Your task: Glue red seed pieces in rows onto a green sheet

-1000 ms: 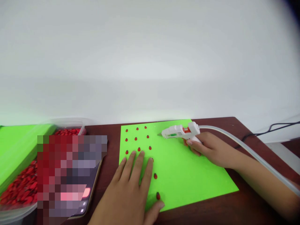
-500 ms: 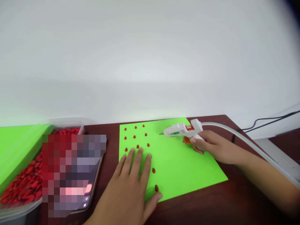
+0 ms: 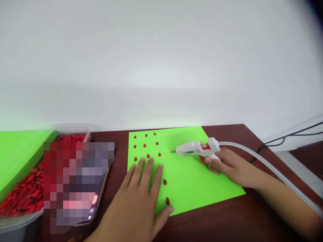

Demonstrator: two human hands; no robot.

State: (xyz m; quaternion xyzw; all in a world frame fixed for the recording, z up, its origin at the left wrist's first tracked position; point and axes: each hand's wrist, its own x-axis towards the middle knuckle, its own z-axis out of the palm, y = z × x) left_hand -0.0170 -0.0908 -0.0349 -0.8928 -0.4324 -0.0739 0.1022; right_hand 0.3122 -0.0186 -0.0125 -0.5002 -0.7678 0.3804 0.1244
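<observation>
Glue gun (image 3: 194,148): above the middle right of the green sheet (image 3: 191,186), a thin metallic nozzle aimed left, white body, green patch on its flank, red-orange inset on top, orange trigger below; whether the tip touches the sheet, I cannot tell.
Green stack (image 3: 21,151): thick, bright, cut off by the left edge; inside the tub or across its top, unclear.
Tub (image 3: 22,223): clear plastic, also cut off, heaped with red pieces (image 3: 27,198) that blur together.
Phone (image 3: 101,191): just right of the tub on the dark reddish-brown surface (image 3: 202,220), screen lit, mostly lost under coarse pixel blocks.
Left grip (image 3: 137,201): palm down, fingers spread over the sheet's lower left, released, nothing visible in it; the palm's underside is hidden.
Ladybird pieces (image 3: 144,145): red with black heads, twelve in view in rough rows; one peeks out from behind the index fingertip, the lowest sits just beside the thumb.
Right grip (image 3: 232,166): grasping the glue gun by its handle, which the fingers largely cover.
Rod (image 3: 264,161): pale, translucent, curving from the gun's rear past the forearm and out of view.
Cables (image 3: 282,137): dark, thin, running off right.
Writing: a circle and a square icon on the phone; any marks on the green patch are too small to read.
</observation>
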